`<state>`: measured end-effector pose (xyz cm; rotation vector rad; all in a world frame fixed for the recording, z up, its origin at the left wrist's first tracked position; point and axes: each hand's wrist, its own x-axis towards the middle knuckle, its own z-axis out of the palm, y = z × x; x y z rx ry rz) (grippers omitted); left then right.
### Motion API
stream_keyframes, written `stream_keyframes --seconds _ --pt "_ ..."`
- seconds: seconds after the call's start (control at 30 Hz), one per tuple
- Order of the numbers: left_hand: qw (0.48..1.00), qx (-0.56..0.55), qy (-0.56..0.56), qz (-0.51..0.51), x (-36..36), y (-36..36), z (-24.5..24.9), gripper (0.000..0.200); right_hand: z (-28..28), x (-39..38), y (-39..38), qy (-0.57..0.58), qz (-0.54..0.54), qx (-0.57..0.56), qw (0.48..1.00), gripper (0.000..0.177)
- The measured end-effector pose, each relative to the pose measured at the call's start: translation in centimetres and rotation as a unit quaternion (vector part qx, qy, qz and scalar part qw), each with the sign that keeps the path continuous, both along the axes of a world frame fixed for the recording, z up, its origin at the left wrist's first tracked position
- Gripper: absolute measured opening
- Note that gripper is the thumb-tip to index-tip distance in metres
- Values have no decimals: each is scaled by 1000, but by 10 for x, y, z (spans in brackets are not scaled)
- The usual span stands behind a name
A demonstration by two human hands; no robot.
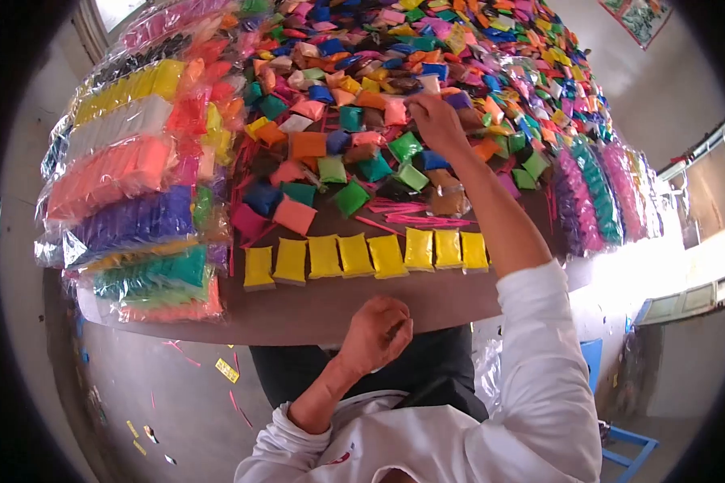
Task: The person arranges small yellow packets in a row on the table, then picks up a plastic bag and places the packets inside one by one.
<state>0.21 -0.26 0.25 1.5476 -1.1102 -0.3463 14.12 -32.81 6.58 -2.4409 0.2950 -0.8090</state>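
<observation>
Far out over the table, my right hand reaches into a heap of small coloured packets, its fingers bent down beside a pink packet. What those fingertips grip, if anything, is hidden. My left hand hovers at the near table edge, loosely closed in a fist, and nothing shows in it. Between the two hands a row of several yellow packets lies side by side along the front of the table. A brown packet and a blue packet lie under my right forearm.
Clear bags of sorted packets are stacked on the left, including a pink bag and a purple bag. More filled bags stand at the right edge. Pink strips lie behind the yellow row. Scraps litter the floor.
</observation>
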Motion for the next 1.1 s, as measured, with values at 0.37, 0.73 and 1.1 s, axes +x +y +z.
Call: stream_keyframes --seconds 0.37,0.73,1.1 --pt "1000 14 12 -2 6 -2 0 7 -43 164 -59 210 -136 -26 968 48" --pt "996 -7 79 -26 14 -3 1 8 -41 181 -38 255 -228 -118 932 82" --pt "999 -6 48 -10 14 -7 -1 10 -47 179 -56 238 -204 -123 941 62"
